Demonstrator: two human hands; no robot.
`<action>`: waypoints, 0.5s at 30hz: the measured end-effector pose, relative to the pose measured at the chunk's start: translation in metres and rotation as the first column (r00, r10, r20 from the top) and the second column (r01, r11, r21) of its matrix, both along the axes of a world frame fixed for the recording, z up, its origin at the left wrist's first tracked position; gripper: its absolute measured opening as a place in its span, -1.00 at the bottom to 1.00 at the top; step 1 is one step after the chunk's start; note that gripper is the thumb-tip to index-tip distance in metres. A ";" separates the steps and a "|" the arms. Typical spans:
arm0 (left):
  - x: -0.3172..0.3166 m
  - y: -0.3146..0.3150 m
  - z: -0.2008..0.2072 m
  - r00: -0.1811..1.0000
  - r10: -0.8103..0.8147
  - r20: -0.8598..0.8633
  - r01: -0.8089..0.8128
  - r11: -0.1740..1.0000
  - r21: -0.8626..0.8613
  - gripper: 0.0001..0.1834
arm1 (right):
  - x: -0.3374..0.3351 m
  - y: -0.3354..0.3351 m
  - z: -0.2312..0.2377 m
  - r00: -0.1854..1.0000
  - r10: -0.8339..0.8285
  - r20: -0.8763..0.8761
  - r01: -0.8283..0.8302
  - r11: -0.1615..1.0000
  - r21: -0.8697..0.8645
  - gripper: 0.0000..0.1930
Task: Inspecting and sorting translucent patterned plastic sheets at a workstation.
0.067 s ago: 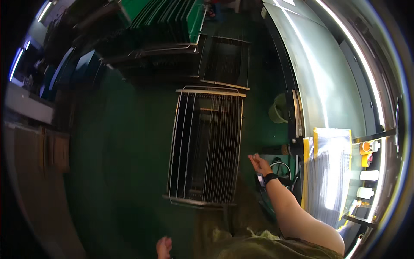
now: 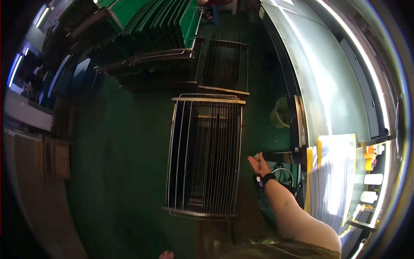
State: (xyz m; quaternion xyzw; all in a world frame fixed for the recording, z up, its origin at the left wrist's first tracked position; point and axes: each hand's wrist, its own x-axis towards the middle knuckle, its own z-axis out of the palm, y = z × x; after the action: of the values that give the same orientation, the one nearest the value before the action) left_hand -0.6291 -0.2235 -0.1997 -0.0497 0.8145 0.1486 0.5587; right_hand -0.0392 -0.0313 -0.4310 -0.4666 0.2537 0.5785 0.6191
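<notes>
Wire rack (image 2: 208, 102) at centre, seemingly on floor (image 2: 112, 151), long sides running twelve to six o'clock; close-set wires probably meant to keep flat sheets apart, as with green panels (image 2: 191, 23) standing on edge at eleven o'clock. Right hand (image 2: 259, 164) at three o'clock of rack, apart from it: grip loosely cupped, fairly wide, nothing evident inside. Forearm (image 2: 282, 200) slanting in from four o'clock, black band (image 2: 269, 177) round wrist. Left hand (image 2: 166, 255) at seven o'clock, mostly cut off; grip impossible to tell.
</notes>
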 end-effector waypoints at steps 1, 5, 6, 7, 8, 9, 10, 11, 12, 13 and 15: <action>0.027 0.009 0.019 0.991 -0.127 -0.046 0.127 0.992 -0.005 -0.40 | 0.026 0.016 -0.004 1.000 -0.025 0.005 0.025 0.999 0.027 -0.57; -0.014 -0.089 -0.030 0.991 -0.132 -0.027 0.134 0.976 0.172 -0.57 | 0.068 0.081 -0.057 0.969 -0.020 0.247 0.039 0.997 -0.070 -0.52; 0.002 -0.064 -0.055 0.986 -0.165 0.018 0.160 0.975 0.155 -0.57 | 0.120 0.074 -0.080 0.931 -0.133 0.340 0.128 0.991 0.038 -0.55; 0.004 -0.056 -0.071 0.978 -0.203 0.044 0.197 0.973 0.117 -0.56 | 0.169 0.081 -0.095 0.854 -0.405 0.327 0.385 0.914 0.127 -0.59; 0.003 -0.048 -0.082 0.969 -0.238 0.063 0.233 0.969 0.082 -0.55 | 0.206 0.093 -0.105 0.711 -0.644 0.284 0.607 0.765 0.214 -0.62; -0.001 -0.056 -0.071 0.971 -0.237 0.017 0.237 0.971 0.040 -0.55 | 0.197 0.117 -0.102 0.715 -0.671 0.196 0.647 0.742 0.176 -0.65; -0.001 -0.063 -0.053 0.972 -0.234 -0.032 0.234 0.972 0.003 -0.54 | 0.181 0.140 -0.090 0.712 -0.695 0.103 0.682 0.719 0.134 -0.61; 0.008 -0.048 -0.047 0.964 -0.262 -0.032 0.262 0.965 -0.021 -0.53 | 0.194 0.144 -0.096 0.697 -0.712 0.090 0.699 0.702 0.136 -0.61; 0.021 -0.028 -0.036 0.956 -0.293 -0.033 0.292 0.956 -0.044 -0.51 | 0.213 0.142 -0.109 0.734 -0.624 0.268 0.627 0.774 0.083 -0.61; 0.037 -0.011 -0.022 0.946 -0.320 -0.042 0.317 0.946 -0.067 -0.50 | 0.228 0.140 -0.123 0.753 -0.505 0.423 0.553 0.833 0.008 -0.61; 0.088 0.049 0.016 0.916 -0.401 -0.022 0.397 0.912 -0.102 -0.48 | 0.273 0.119 -0.181 0.721 -0.574 0.388 0.578 0.807 0.120 -0.62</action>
State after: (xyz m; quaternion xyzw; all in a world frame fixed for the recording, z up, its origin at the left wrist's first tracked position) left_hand -0.5408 -0.1743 -0.1840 0.0939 0.8253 -0.0067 0.5568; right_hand 0.2334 0.0882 -0.6122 -0.4773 0.2545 0.2465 0.8042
